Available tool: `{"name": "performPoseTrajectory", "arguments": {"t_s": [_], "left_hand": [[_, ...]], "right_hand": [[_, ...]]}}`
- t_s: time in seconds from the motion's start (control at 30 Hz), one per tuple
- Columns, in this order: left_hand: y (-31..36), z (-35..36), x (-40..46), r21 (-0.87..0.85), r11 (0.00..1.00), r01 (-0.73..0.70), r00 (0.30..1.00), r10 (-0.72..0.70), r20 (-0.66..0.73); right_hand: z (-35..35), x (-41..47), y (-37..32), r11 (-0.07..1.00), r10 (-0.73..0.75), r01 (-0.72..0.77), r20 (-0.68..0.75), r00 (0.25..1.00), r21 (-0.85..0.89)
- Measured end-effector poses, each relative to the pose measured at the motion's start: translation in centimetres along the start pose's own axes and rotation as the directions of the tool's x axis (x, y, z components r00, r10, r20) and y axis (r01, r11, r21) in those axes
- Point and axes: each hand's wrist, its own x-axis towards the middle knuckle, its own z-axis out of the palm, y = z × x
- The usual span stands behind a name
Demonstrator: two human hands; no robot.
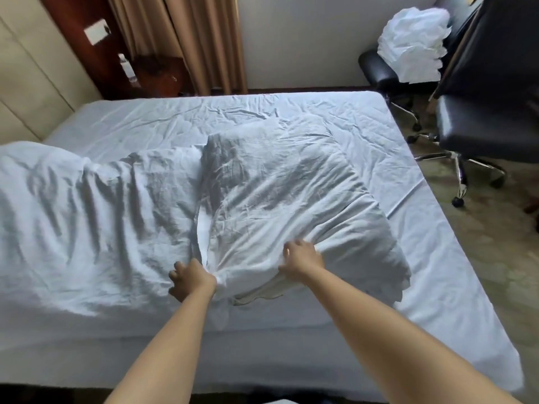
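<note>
Pillow (291,193) on bed (423,258) ctr, duvet (73,214) L, chairs (481,126) R.

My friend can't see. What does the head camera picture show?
The left hand and right hand grip the near end of a white pillowcase on a bed. More white bedding lies beside it; a black chair stands beyond.

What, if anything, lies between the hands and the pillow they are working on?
Nothing visible does. The left hand and right hand both grip the pillow at its near end, with its cloth bunched at their fingers.
</note>
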Motion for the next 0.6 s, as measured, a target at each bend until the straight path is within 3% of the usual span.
{"name": "performPoseTrajectory", "arguments": {"t_s": [0.07,0.2,0.4,0.6], "left_hand": [[0.3,-0.2,-0.9,0.084,0.987,-0.136,0.99,0.138,-0.018],[0.7,-0.7,-3.0,0.24,0.896,-0.373,0.926,0.374,0.045],[2.4,-3.5,-4.5,0.226,0.912,-0.343,0.939,0.33,0.097],[2.5,-6.7,-5.0,0.225,0.923,-0.312,0.95,0.297,0.099]], "right_hand": [[-0.1,-0.4,0.6,0.998,-0.041,0.05,0.16,0.986,-0.049],[-0.9,-1.5,0.5,0.994,-0.102,0.107,0.199,0.975,-0.016],[-4.7,-2.3,-0.3,0.977,-0.213,0.21,0.094,0.972,0.043],[-6.9,-3.0,-0.7,0.954,-0.299,0.301,0.062,0.952,-0.015]]}}
